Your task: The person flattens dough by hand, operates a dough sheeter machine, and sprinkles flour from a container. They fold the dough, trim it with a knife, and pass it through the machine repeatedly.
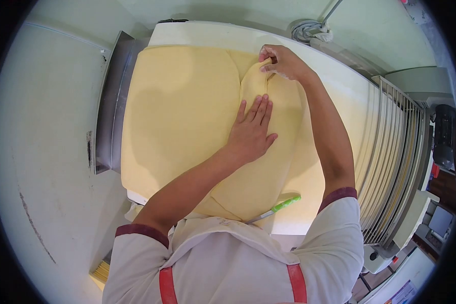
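Note:
A broad pale-yellow sheet of dough (182,111) lies over the white work surface, with layers overlapping on its right part. My left hand (251,130) rests flat on the dough near the middle, fingers stretched toward the back and slightly apart. At the back edge my right hand (278,62) pinches the tip of a narrow dough flap (255,81) between thumb and fingers. This flap runs from the right hand down to my left fingertips. A knife with a green handle (287,203) lies near the front edge, its blade pointing left toward my apron.
To the right stands a metal wire guard (390,157) over the machine's belt. A metal tray-like edge (111,106) borders the left side. Coiled grey cable (306,31) hangs at the back wall. A grey motor housing (415,81) sits at the back right.

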A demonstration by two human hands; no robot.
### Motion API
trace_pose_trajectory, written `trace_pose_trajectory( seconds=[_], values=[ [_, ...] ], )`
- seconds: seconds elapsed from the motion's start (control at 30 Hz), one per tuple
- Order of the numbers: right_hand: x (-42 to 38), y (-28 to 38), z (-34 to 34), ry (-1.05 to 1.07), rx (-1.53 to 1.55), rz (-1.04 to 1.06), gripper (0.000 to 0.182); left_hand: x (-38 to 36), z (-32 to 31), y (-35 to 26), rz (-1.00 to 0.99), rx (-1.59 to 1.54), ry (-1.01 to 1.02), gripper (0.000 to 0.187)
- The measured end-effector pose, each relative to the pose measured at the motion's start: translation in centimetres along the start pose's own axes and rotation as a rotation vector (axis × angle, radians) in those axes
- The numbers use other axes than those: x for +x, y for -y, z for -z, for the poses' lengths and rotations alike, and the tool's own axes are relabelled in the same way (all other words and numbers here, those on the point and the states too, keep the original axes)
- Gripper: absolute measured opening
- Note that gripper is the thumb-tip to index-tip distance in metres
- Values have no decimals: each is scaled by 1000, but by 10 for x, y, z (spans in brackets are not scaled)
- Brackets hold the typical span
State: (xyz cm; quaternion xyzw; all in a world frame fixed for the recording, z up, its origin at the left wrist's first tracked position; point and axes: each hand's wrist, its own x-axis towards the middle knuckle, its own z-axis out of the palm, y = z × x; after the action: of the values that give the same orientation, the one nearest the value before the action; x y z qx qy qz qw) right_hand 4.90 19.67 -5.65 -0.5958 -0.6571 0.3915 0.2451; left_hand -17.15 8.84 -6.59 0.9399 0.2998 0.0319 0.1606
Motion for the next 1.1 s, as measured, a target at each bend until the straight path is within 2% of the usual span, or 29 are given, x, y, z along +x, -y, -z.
trace_pose_trajectory(
  seconds=[0.13, 0.33, 0.43, 0.53, 0.6, 0.73, 0.83, 0.93, 1.03, 1.1],
  values=[
    [-1, 5, 2, 11, 7, -50, 24, 2, 13, 1, -3, -29, 65, 78],
    [-7, 8, 6, 15, -59, -56, 20, 36, 4, 23, 118, -21, -119, 78],
    [-18, 1, 16, -32, -7, -101, 18, 37, -1, 25, 121, 28, -76, 78],
    [-20, 13, 18, -12, -86, -219, 15, 37, 0, 26, 117, 45, -60, 78],
    [-20, 7, 19, -23, -12, -227, 13, 36, 0, 26, 114, 37, -56, 79],
    [-22, -8, 23, -42, -28, -169, 13, 38, 14, 25, 129, 47, 19, 79],
    [-23, -11, 22, -66, 40, -179, 13, 58, 16, 25, 193, -12, -128, 79],
    [-26, -7, 19, -116, -131, -176, 15, 84, 2, 28, 116, -18, -166, 75],
    [-34, -18, 20, -149, -76, -115, 17, 83, -2, 30, 116, -9, -149, 72],
    [-39, -15, 22, -150, -181, -81, 18, 82, -1, 29, 120, -8, -149, 71]
  ],
)
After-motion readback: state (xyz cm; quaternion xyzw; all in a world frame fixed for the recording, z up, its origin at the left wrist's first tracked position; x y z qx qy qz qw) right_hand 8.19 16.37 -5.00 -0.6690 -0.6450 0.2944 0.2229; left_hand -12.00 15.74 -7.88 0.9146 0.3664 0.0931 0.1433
